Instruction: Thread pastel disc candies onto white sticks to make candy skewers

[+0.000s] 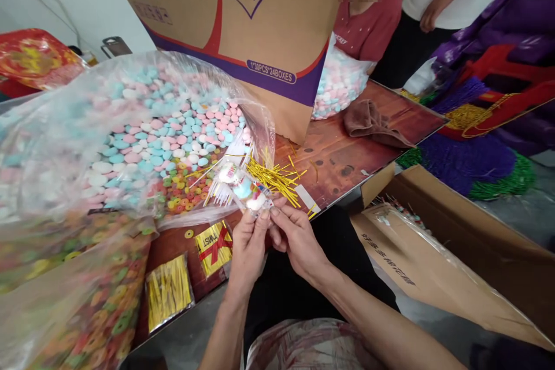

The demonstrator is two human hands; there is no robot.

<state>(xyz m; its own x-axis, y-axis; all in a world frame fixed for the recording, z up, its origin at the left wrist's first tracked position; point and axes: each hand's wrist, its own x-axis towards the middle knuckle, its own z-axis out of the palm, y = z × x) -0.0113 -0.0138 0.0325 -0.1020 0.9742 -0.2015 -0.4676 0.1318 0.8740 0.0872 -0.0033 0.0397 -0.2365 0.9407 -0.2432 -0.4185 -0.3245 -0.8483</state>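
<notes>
A small clear packet of candy [240,185], with white and blue pieces inside, is held between both hands over the table edge. My left hand [251,240] pinches its lower end between thumb and fingers. Close against it on the right, my right hand [290,228] has its fingers closed on the same end. Just beyond the packet lie loose gold twist ties [277,179] and a bunch of white sticks [217,191]. Ring-shaped candies [184,185] in several colours sit to the left, beside pink, blue and white candies [165,139] in a big clear bag.
A large cardboard box [269,29] stands on the table [333,156]. Packs of gold ties [169,292] and a bag of ring candies [99,306] lie front left. An open carton [416,260] is at right. A brown cloth [370,121] lies near a person in red [373,23].
</notes>
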